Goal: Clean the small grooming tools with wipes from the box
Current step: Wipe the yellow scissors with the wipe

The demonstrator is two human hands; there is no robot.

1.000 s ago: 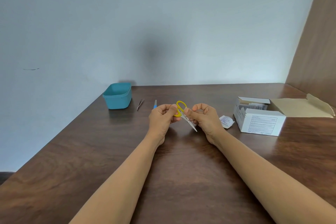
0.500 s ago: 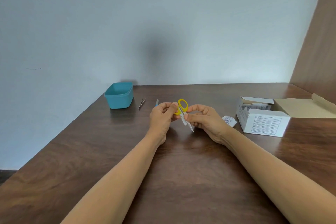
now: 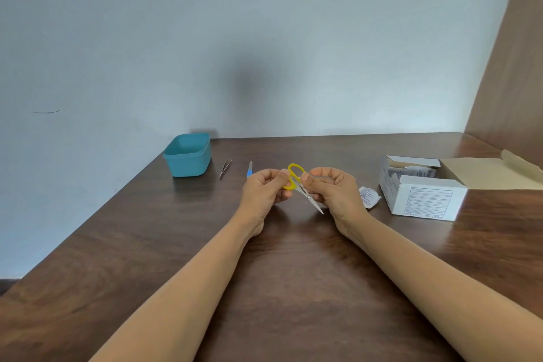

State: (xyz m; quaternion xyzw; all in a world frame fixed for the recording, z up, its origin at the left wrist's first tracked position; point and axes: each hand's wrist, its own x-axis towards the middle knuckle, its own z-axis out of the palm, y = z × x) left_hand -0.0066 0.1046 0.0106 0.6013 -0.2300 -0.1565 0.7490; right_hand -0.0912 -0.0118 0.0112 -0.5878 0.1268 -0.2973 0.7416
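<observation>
Small scissors [image 3: 295,169] with yellow handles and silver blades are held above the table between my hands, blade tip pointing down and to the right. My left hand [image 3: 264,189] grips a yellow handle loop. My right hand [image 3: 336,194] pinches the blades near the pivot, thumb on top; the white wipe it holds is almost hidden inside the fingers. The open white wipe box [image 3: 426,198] stands at the right with sachets inside. Tweezers [image 3: 225,168] and a blue-handled file [image 3: 249,169] lie beyond my left hand.
A teal plastic tub [image 3: 188,157] sits at the back left near the table's edge. A torn white sachet [image 3: 369,197] lies between my right hand and the box. The box's brown lid flap [image 3: 487,170] spreads to the right. A wooden panel rises at far right.
My right hand slid along the blades from the tip back up toward the pivot. The wipe, plain half a second ago, is now tucked in the fingers. My left hand kept its hold.
</observation>
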